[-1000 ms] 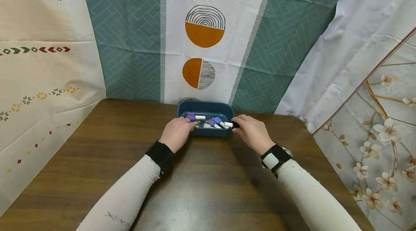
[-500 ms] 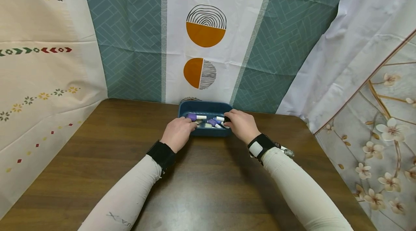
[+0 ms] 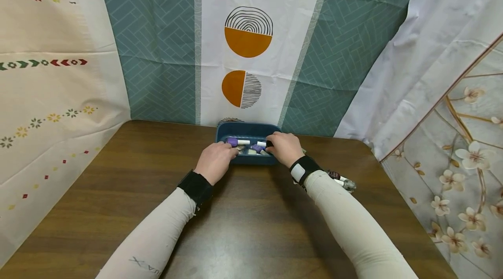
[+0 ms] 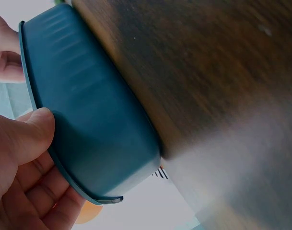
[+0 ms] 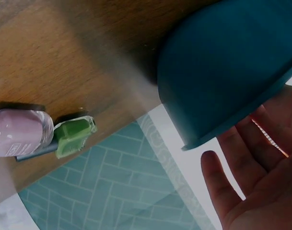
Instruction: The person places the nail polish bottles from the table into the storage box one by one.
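A dark blue plastic bin (image 3: 251, 160) stands at the back of the table, with several nail polish bottles lying in it. A purple nail polish bottle (image 3: 232, 142) with a white cap lies at its left end. My left hand (image 3: 215, 162) pinches the bin's near left rim, the thumb (image 4: 42, 122) on the outer wall and the fingers behind the rim. Over the bin's right end, my right hand (image 3: 287, 148) holds a dark nail polish bottle (image 3: 269, 143) whose white cap points left. The right fingertips are hidden behind the bin's rim in the right wrist view.
Right of the bin, a dark red nail polish bottle (image 3: 334, 175) and a clear glittery one (image 3: 349, 186) lie on the wooden table (image 3: 243, 226). The right wrist view has a pink bottle (image 5: 18, 132) beside a green one (image 5: 74, 136). Patterned cloths hang behind.
My right hand has moved left and slightly away from me, carrying the dark bottle from the bin's right rim to over its inside. My left hand stays on the rim.
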The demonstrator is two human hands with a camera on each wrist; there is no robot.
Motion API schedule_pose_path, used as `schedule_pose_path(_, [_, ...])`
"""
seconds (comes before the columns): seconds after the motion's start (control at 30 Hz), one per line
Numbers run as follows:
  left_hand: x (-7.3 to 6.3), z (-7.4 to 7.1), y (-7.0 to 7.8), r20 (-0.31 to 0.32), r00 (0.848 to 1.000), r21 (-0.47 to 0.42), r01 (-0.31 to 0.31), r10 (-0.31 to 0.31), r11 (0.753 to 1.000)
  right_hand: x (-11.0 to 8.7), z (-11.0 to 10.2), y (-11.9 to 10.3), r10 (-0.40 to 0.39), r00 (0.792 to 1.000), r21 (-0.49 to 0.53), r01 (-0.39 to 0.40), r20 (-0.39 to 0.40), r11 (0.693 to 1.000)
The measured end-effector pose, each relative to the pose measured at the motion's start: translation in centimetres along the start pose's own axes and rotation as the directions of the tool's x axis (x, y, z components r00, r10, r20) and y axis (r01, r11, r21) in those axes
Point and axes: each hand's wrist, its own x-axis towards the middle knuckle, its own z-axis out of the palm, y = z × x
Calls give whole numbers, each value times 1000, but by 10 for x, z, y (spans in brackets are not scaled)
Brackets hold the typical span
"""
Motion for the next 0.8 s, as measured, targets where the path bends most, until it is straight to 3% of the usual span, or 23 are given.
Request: schedule_pose_path(0.8, [1,4,-3,22,1000,13,11,-11,1000,14,3,-2,22,988,-31,-18,151,999])
